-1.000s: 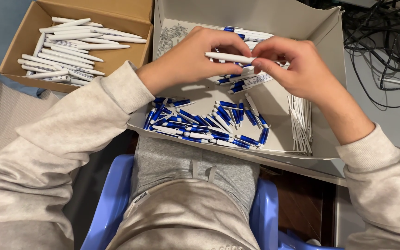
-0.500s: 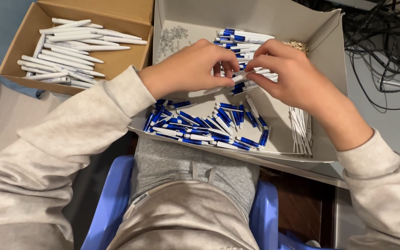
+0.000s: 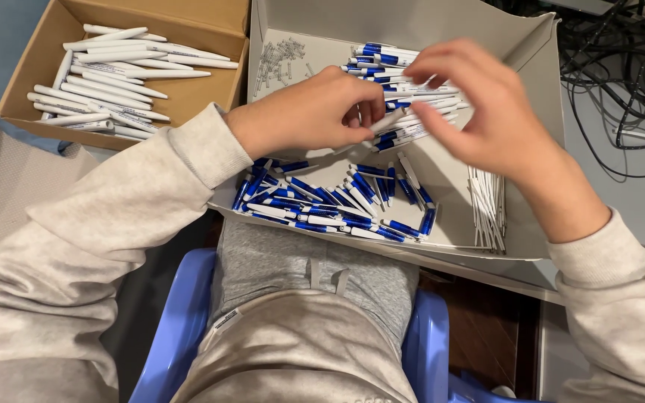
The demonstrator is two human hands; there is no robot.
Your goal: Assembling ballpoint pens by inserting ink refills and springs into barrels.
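Note:
My left hand (image 3: 315, 112) is closed around a white pen part (image 3: 387, 121), pinched between thumb and fingers above a grey cardboard tray (image 3: 531, 89). My right hand (image 3: 479, 112) hovers just to its right with fingers spread, blurred, holding nothing that I can see. Under both hands lies a heap of blue-and-white pen pieces (image 3: 337, 201) at the tray's near side. A second pile of blue-and-white pieces (image 3: 397, 82) lies further back, partly hidden by my hands.
A brown cardboard box (image 3: 31, 67) at the left holds several white pen barrels (image 3: 106, 75). Small metal springs (image 3: 281, 56) lie at the tray's far left, thin white refills (image 3: 488, 209) at its right. Black cables (image 3: 621, 67) tangle at the far right. I sit on a blue chair (image 3: 181, 321).
Both hands lowered toward the back pile, then my right hand let go of the white pen and pulled to the right with fingers spread. My left hand keeps the white part.

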